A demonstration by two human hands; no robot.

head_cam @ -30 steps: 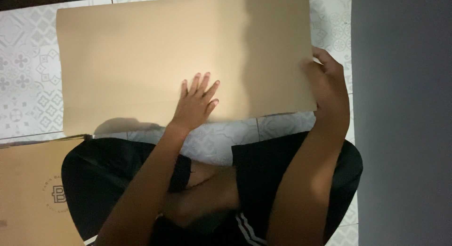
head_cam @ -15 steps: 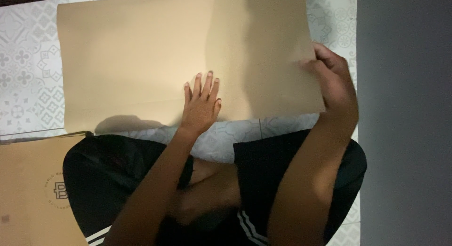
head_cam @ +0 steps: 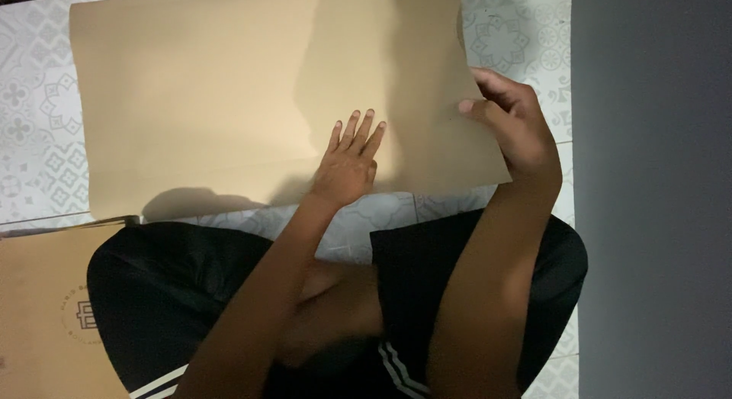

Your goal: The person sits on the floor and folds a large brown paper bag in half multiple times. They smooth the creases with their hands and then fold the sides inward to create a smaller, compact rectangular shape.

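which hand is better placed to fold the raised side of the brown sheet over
Probably the right hand: its grip already pinches the lifted right edge of the brown cardboard sheet. The left hand lies flat, fingers spread, near the sheet's lower middle, so it looks better suited to pinning it to the patterned floor.

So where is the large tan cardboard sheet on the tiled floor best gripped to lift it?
Probably the right edge, coming from the right: there the large tan cardboard sheet already curls off the patterned tile floor, and the right hand pinches it. The left hand lies flat on its middle.
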